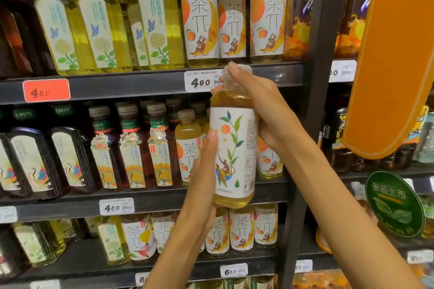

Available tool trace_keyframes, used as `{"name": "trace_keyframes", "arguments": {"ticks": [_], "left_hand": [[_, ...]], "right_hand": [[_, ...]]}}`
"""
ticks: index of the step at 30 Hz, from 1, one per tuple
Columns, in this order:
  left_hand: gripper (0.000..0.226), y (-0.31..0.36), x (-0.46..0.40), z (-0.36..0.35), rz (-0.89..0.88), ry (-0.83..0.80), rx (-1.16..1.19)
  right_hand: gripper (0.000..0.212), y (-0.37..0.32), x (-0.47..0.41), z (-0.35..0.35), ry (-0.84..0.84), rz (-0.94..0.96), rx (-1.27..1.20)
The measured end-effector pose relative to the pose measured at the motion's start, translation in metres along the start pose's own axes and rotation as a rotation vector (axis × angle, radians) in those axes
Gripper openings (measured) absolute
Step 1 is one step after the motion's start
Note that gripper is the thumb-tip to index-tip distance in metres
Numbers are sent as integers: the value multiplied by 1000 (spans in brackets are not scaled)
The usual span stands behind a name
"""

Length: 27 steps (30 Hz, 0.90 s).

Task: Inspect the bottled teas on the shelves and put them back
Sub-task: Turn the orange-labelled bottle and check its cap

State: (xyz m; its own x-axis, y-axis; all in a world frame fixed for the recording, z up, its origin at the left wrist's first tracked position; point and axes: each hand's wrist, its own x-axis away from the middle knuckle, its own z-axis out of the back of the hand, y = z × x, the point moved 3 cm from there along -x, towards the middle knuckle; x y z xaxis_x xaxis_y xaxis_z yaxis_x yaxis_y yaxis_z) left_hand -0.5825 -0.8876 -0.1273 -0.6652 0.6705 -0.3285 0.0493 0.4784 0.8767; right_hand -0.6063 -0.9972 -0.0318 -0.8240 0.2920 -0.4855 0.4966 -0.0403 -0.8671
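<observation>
Right hand (263,110) grips tea bottle (234,150) at its shoulder; left hand (204,171) flat, fingers straight, steadying the side. Rotate slowly; keep label facing camera.

both forearms bare, no sleeves in view; left hand (203,172) and right hand (265,110) ungloved, short plain nails

Ahead of you, price tags line the dark rails — a red tag (46,90) reading 480 at upper left, a white tag (203,80) reading 490 near the middle, another white 480 tag (116,206) one rail lower. To your right an orange sign (394,58) hangs tilted beside the dark upright post (321,30) — below it sits a round green sign (394,203).
</observation>
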Motion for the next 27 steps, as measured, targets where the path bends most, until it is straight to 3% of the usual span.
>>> {"name": "trace_keyframes", "arguments": {"ticks": [6,11,15,18,22,25,27], "left_hand": [[75,0,1,-3,112,-155,123],[39,9,-8,5,-13,-104,-219],[39,12,-14,5,-81,-81,-307],[40,8,-16,6,-118,-20,-296],[39,6,-18,14,53,-25,-16],[54,-4,-12,9,304,-142,235],[60,-11,-8,5,409,-207,306]], "right_hand": [[38,-6,-2,-6,-203,-27,-284],[24,-9,1,0,2,154,-150],[36,-8,8,-3,281,249,27],[38,-3,11,-2,316,178,43],[20,-1,6,4,115,30,-125],[26,3,2,1,-38,-63,-266],[24,7,1,0,-45,-108,-288]]}}
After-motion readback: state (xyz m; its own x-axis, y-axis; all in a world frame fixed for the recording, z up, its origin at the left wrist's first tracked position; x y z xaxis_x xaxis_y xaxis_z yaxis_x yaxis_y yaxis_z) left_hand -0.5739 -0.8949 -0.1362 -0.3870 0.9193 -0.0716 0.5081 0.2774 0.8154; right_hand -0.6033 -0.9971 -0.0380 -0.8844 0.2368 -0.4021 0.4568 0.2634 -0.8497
